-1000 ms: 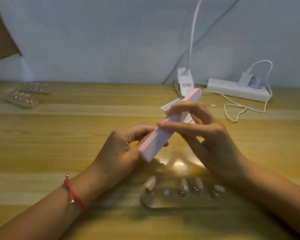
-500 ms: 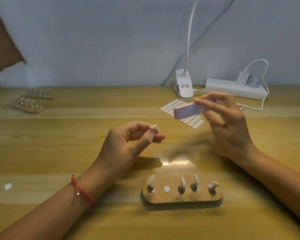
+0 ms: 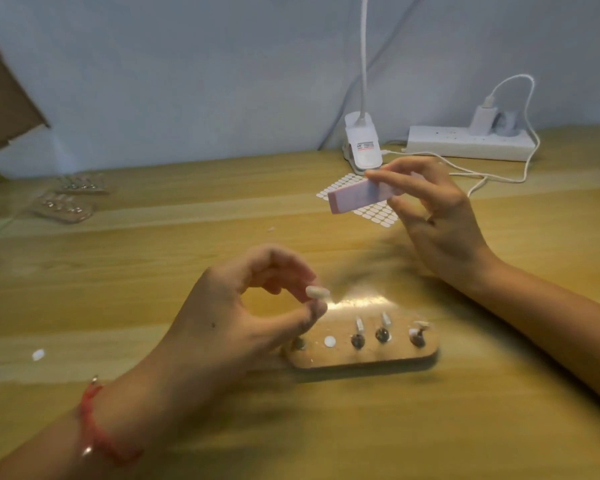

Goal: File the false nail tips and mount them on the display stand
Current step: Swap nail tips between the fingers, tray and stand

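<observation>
1. L hand (image 3: 243, 317) is pinching a white nail tip (image 3: 316, 292) btwn thumb & forefinger, other fingers curling loosely. The tip is sitting in the air just above the left end of the display stand (image 3: 364, 356).
2. R hand (image 3: 437, 216) is gripping a pink file block (image 3: 359, 198) w/ thumb & fingers round its right end, holding it up well apart from the tip.
3. Stand is lying flat on the wooden table (image 3: 153, 271); three pegs toward its right are carrying tips, w/ a white dot showing left of them.
4. Further back, a sticker sheet (image 3: 373, 213) is lying beyond the file; lamp clip (image 3: 362, 147) & power strip (image 3: 465, 143) are sitting by the wall.
</observation>
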Motion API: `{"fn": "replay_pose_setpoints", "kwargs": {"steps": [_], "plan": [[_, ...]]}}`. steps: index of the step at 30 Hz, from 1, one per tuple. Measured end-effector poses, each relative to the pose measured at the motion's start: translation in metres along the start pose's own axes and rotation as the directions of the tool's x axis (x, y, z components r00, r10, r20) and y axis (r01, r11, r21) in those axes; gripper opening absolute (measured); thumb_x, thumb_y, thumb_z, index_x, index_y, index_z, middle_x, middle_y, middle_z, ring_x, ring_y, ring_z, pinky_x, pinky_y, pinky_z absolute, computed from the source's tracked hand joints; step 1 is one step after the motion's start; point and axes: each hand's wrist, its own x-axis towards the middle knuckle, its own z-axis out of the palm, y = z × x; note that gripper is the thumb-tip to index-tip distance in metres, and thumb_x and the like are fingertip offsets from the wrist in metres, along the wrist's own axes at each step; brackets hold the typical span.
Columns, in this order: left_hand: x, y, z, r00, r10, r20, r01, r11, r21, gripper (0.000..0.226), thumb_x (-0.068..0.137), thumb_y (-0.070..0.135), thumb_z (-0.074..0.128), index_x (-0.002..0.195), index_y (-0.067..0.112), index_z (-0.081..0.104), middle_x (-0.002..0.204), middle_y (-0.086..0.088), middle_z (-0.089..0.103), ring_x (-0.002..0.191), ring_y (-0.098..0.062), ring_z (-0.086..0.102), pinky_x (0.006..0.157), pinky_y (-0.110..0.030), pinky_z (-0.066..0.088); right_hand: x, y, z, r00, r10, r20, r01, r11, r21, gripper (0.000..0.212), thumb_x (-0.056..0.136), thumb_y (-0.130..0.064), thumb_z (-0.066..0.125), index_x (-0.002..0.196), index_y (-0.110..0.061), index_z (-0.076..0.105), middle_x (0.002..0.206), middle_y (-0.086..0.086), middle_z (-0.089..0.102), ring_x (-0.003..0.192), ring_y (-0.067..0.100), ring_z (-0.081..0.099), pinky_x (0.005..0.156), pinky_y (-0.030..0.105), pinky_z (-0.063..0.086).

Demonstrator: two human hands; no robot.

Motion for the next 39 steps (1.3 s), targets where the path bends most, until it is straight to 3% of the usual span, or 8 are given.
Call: {"fn": "replay_pose_setpoints", "kwargs": {"steps": [2,4,7,13,20,26,33,39], "plan": [[-0.007,-0.001,0.007,1.000,-0.007,-0.012,0.007,0.999,0.044,0.035,0.073,0.026,0.081,0.093,0.025,0.052,0.086,0.017,0.073,0.085,-0.004,0.066,0.071,-0.016,0.049,0.000,0.000,0.000,1.000,-0.004,0.010,0.004,1.000,-0.009,0.043,0.090,0.009,0.055,0.124,-0.016,0.062,0.122,0.013,0.053,0.115,0.010,0.044,0.102,0.026,0.039],[-0.009,0.000,0.012,0.999,0.042,0.014,-0.043,0.990,0.135,0.038,0.076,0.029,0.076,0.095,0.031,0.044,0.088,0.023,0.071,0.084,-0.002,0.067,0.069,-0.022,0.051,0.000,0.000,0.000,1.000,-0.009,0.008,0.009,1.000,-0.012,0.043,0.089,0.010,0.055,0.124,-0.014,0.063,0.121,0.015,0.054,0.114,0.011,0.045,0.101,0.024,0.038],[-0.009,-0.001,0.017,0.994,0.094,0.060,-0.108,0.951,0.290,0.038,0.075,0.039,0.070,0.095,0.040,0.038,0.094,0.030,0.066,0.092,0.007,0.063,0.085,-0.026,0.046,0.000,0.000,-0.001,1.000,-0.008,0.007,0.008,1.000,-0.011,0.042,0.089,0.010,0.055,0.124,-0.013,0.063,0.121,0.015,0.054,0.114,0.012,0.045,0.101,0.023,0.038],[-0.009,-0.005,0.019,0.986,0.119,0.116,-0.159,0.880,0.447,0.038,0.074,0.045,0.063,0.100,0.042,0.036,0.087,0.029,0.064,0.092,0.007,0.061,0.093,-0.012,0.032,0.000,0.000,0.001,1.000,-0.013,0.011,0.013,1.000,-0.005,0.043,0.089,0.011,0.055,0.124,-0.013,0.063,0.121,0.014,0.054,0.114,0.013,0.046,0.101,0.024,0.038],[-0.005,-0.005,0.018,0.995,0.002,0.102,-0.038,0.937,0.348,0.047,0.067,0.060,0.064,0.103,0.048,0.035,0.102,0.033,0.057,0.095,0.002,0.056,0.077,-0.024,0.048,0.000,0.001,0.000,1.000,-0.021,0.012,0.021,1.000,-0.007,0.041,0.088,0.011,0.056,0.123,-0.011,0.064,0.119,0.014,0.056,0.115,0.020,0.048,0.101,0.026,0.039],[-0.002,-0.006,0.017,0.988,0.021,0.154,-0.083,0.908,0.411,0.043,0.065,0.057,0.058,0.099,0.044,0.036,0.098,0.035,0.058,0.096,0.003,0.050,0.078,-0.004,0.029,0.000,0.001,0.001,0.999,-0.026,0.020,0.026,1.000,-0.018,0.042,0.088,0.010,0.056,0.123,-0.011,0.064,0.120,0.013,0.056,0.115,0.019,0.048,0.100,0.024,0.038],[0.001,-0.005,0.014,0.982,0.020,0.187,-0.103,0.889,0.446,0.041,0.066,0.060,0.057,0.097,0.044,0.036,0.095,0.032,0.059,0.096,0.002,0.048,0.079,-0.003,0.027,0.000,0.001,0.000,0.999,-0.029,0.019,0.029,0.999,-0.021,0.043,0.087,0.012,0.057,0.123,-0.012,0.064,0.119,0.014,0.056,0.114,0.015,0.047,0.100,0.023,0.038],[0.002,0.002,0.014,0.972,0.017,0.233,-0.119,0.896,0.429,0.040,0.068,0.048,0.063,0.099,0.044,0.038,0.099,0.027,0.059,0.099,0.005,0.047,0.082,0.000,0.024,0.000,0.001,0.001,0.999,-0.034,0.018,0.034,0.999,-0.020,0.044,0.087,0.012,0.057,0.123,-0.012,0.064,0.119,0.014,0.057,0.114,0.017,0.047,0.100,0.024,0.038]]}}
